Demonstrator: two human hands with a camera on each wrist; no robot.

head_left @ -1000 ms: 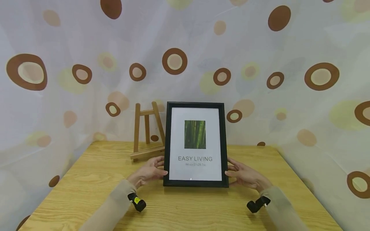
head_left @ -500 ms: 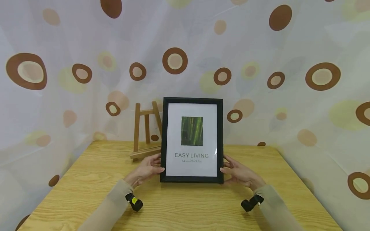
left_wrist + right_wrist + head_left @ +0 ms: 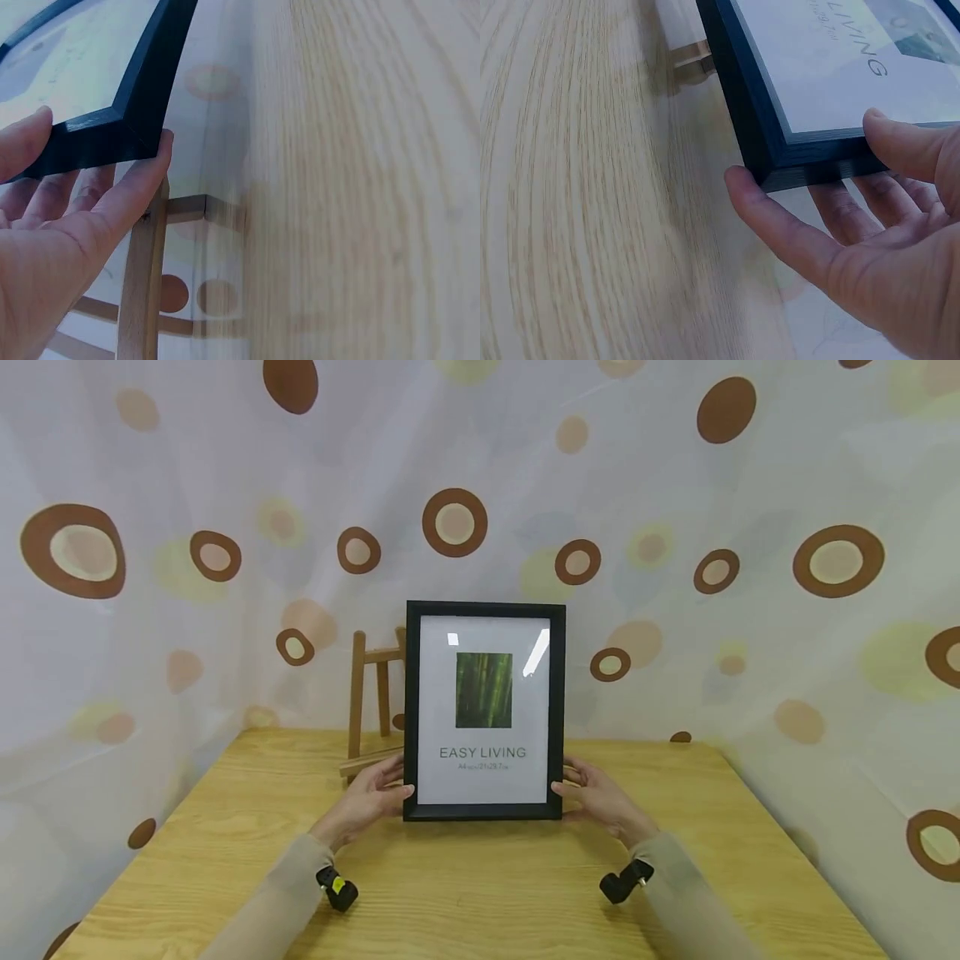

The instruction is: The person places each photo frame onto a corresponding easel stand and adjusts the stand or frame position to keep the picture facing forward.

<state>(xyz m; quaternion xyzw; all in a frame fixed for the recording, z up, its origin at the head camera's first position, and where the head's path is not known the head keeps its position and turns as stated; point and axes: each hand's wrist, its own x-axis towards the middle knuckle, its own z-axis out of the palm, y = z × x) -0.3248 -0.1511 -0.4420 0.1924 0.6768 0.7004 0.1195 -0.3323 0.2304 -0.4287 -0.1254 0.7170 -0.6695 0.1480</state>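
A black picture frame (image 3: 483,812) is held upright over the table, its white sheet showing a green bamboo picture and the words EASY LIVING. My left hand (image 3: 365,802) grips its lower left side, thumb on the front and fingers behind; the left wrist view shows that hand (image 3: 82,210) at the frame's corner. On the lower right side my right hand (image 3: 600,797) grips likewise, and in the right wrist view its thumb (image 3: 904,146) lies on the front border. Behind the frame's left edge stands a small wooden easel (image 3: 356,693), partly covered by the frame.
The light wooden table (image 3: 480,893) reaches back to a hanging white cloth (image 3: 495,443) with brown and yellow spots. The easel's ledge (image 3: 367,763) sits just behind my left fingers. Black cameras are strapped to both wrists.
Both hands have lifted the picture frame and carried it to the left, so it now covers more of the easel. Bright reflections have appeared on its front.
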